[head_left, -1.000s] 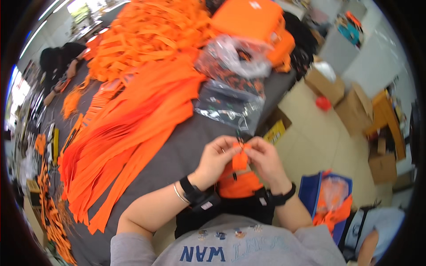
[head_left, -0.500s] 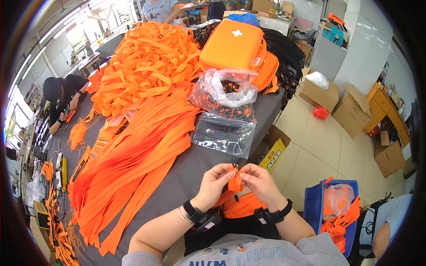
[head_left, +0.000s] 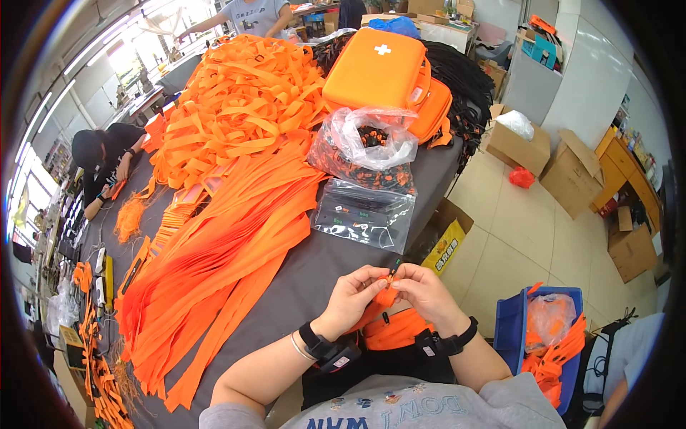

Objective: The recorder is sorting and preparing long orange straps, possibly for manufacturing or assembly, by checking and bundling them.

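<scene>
Above my lap, my left hand (head_left: 355, 294) pinches an orange strip (head_left: 386, 295) that looks like zipper tape. My right hand (head_left: 423, 293) grips the same strip from the other side, thumbs and fingertips nearly meeting. A small black zipper pull (head_left: 396, 266) with a green tip sticks up between the fingers; its fastening is hidden. More orange strips (head_left: 396, 332) lie across my lap, with another small black piece (head_left: 386, 317) on the orange. Beyond my hands, a flat clear bag (head_left: 364, 223) with small dark pieces rests on the grey table (head_left: 286, 304).
Long orange strips (head_left: 221, 264) and a tangled orange pile (head_left: 239, 107) cover much of the table. An opened plastic bag (head_left: 364, 161) and orange cases (head_left: 375, 68) stand at its far right. A blue bin (head_left: 509, 329) sits right. A person (head_left: 107, 161) works at far left.
My hands have shifted slightly right. The strip, which was a neat loop facing me, is now turned and more covered by my fingers, and the black pull leans right.
</scene>
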`<state>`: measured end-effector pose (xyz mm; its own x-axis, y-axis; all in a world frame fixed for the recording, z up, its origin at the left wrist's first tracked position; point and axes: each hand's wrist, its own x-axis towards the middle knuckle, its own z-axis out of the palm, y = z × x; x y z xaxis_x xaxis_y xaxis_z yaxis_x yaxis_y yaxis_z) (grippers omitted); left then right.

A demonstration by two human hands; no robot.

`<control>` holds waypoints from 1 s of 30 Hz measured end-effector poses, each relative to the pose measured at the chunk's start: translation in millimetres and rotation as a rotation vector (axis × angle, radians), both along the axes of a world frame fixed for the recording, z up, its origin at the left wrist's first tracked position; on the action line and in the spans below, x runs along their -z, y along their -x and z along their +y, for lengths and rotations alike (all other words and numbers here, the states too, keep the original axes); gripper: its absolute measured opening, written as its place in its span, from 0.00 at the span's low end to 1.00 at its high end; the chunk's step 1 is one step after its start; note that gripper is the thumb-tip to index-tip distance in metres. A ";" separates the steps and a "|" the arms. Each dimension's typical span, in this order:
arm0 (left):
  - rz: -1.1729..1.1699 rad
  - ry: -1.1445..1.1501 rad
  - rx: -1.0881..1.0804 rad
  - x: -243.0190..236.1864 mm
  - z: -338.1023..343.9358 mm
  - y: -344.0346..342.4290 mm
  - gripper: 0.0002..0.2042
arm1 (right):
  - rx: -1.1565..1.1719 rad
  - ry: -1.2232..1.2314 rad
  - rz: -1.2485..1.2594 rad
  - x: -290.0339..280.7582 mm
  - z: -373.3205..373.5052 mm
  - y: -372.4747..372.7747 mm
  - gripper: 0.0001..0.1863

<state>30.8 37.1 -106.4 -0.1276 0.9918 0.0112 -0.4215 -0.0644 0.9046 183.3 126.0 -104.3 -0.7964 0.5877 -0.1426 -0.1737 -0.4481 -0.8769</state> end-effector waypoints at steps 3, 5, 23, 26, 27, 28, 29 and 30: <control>0.116 -0.044 -0.014 -9.6 -3.3 1.1 0.09 | -0.005 -0.011 -0.040 -3.8 0.4 1.0 0.04; 0.343 -0.044 -0.060 -6.5 -5.2 2.6 0.09 | -0.014 -0.001 -0.095 -2.9 -1.5 -3.8 0.04; 0.234 -0.084 -0.040 11.9 -2.7 -5.3 0.13 | 0.075 -0.024 -0.037 -3.1 -3.1 -3.9 0.02; 0.343 -0.063 -0.081 3.1 -5.9 -3.4 0.13 | 0.077 -0.076 -0.065 -10.0 -6.3 -0.4 0.03; 0.318 -0.094 -0.127 -0.9 -9.8 -4.9 0.13 | 0.062 -0.143 -0.073 -20.8 -14.0 3.7 0.03; 0.382 -0.171 -0.234 -15.2 -15.0 -12.3 0.09 | 0.083 -0.156 -0.060 -22.3 -17.4 2.2 0.02; 0.450 -0.195 -0.203 -9.4 -11.0 -10.1 0.11 | 0.090 -0.153 -0.049 -16.8 -14.1 1.0 0.02; 0.468 -0.229 -0.212 -8.4 -4.9 -7.4 0.11 | 0.111 -0.158 -0.053 -17.9 -10.3 2.7 0.02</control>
<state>38.2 32.2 -98.0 -0.2532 0.9107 0.3264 0.0654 -0.3205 0.9450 180.6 115.7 -86.4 -0.7194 0.6897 -0.0822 -0.1657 -0.2854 -0.9440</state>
